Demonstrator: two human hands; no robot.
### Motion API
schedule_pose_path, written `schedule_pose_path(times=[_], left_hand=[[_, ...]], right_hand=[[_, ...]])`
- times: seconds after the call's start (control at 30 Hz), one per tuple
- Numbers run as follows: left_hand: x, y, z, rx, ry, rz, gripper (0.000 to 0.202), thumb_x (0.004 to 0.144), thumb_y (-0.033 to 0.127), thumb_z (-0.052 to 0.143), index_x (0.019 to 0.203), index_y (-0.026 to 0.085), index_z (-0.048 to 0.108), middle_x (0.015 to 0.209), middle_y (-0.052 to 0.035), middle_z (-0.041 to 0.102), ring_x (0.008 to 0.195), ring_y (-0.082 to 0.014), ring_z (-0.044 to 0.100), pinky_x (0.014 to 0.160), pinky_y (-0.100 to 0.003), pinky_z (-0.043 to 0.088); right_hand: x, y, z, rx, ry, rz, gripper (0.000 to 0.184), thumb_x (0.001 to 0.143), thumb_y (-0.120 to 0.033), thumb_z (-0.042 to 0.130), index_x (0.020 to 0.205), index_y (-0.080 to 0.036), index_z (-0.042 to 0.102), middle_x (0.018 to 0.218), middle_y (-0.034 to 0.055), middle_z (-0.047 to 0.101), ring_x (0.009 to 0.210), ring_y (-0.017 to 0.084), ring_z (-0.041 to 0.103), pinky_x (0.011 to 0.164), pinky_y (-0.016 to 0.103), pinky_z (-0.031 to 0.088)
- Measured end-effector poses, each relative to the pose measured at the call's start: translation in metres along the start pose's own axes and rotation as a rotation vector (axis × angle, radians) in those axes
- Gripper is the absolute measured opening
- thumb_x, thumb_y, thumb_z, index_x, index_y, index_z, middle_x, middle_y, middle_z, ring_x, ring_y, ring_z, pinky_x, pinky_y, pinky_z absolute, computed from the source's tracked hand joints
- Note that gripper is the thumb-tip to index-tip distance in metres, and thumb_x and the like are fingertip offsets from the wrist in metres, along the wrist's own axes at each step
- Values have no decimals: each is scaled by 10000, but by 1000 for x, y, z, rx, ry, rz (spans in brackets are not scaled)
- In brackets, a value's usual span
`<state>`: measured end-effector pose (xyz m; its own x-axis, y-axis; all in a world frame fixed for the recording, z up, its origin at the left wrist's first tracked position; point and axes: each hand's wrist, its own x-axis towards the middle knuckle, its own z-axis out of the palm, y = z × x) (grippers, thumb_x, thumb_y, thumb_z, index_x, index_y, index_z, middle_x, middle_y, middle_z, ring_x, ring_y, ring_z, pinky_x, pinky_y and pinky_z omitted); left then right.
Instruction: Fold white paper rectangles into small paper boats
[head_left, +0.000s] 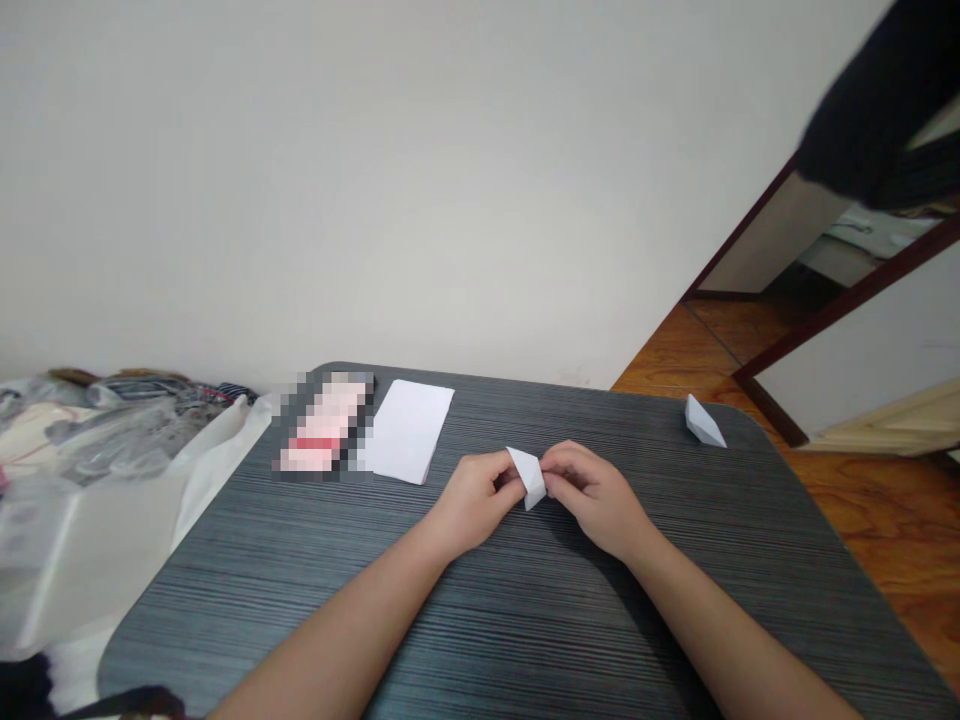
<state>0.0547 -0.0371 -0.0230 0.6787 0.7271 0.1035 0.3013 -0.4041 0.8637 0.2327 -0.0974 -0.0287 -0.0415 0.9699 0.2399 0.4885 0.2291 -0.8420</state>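
My left hand (472, 500) and my right hand (592, 498) meet above the dark grey striped table (300, 600). Between their fingers they pinch a small folded piece of white paper (528, 477), which stands tilted with its point down. A similar folded white paper shape (703, 422) lies near the table's far right corner, well away from both hands. A flat white paper sheet (410, 430) lies at the far edge, left of my hands. Beside it is a pink and white item (324, 425), blurred by pixelation, so its kind is hidden.
Plastic bags and cloth (112, 440) heap up beyond the table's left edge. A white wall (375, 180) stands behind the table. To the right are a wooden floor (885, 500), a dark-framed doorway (772, 240) and a dark hanging fabric (877, 110).
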Motion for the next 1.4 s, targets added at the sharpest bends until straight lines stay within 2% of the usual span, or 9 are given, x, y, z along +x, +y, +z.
schedule_pose_path(times=[0.3, 0.63, 0.9, 1.17, 1.4], left_hand=[[0, 1, -1, 35, 43, 46, 136, 803, 116, 469, 758, 161, 590, 660, 39, 553, 609, -89, 472, 582, -208, 304], [1, -2, 1, 53, -1, 27, 160, 831, 235, 503, 708, 144, 548, 646, 24, 538, 604, -100, 459, 553, -213, 290], [2, -1, 0, 57, 10, 93, 173, 845, 186, 481, 717, 141, 587, 671, 12, 553, 640, -104, 483, 598, -219, 319], [1, -1, 0, 30, 8, 78, 159, 837, 187, 488, 746, 147, 614, 680, 9, 561, 641, -108, 480, 603, -220, 329], [1, 1, 1, -7, 34, 21, 195, 817, 280, 528, 695, 134, 572, 628, 17, 522, 589, -101, 433, 549, -212, 309]], right_hand=[[0, -3, 1, -82, -51, -42, 143, 812, -78, 511, 816, -191, 599, 849, 33, 567, 741, 151, 532, 640, 265, 416], [1, -4, 1, -114, -65, -60, 184, 807, -30, 489, 793, -189, 581, 827, 27, 569, 774, 156, 537, 704, 281, 417], [1, -5, -1, -114, -33, -92, 184, 830, -55, 484, 819, -191, 608, 859, 40, 568, 816, 163, 545, 741, 293, 424], [1, -6, -1, -103, -15, -89, 172, 834, -81, 498, 826, -194, 628, 901, 45, 566, 822, 158, 555, 725, 280, 427], [0, -5, -1, -82, -17, -60, 174, 833, -86, 496, 815, -198, 628, 895, 42, 560, 788, 155, 550, 666, 269, 421]])
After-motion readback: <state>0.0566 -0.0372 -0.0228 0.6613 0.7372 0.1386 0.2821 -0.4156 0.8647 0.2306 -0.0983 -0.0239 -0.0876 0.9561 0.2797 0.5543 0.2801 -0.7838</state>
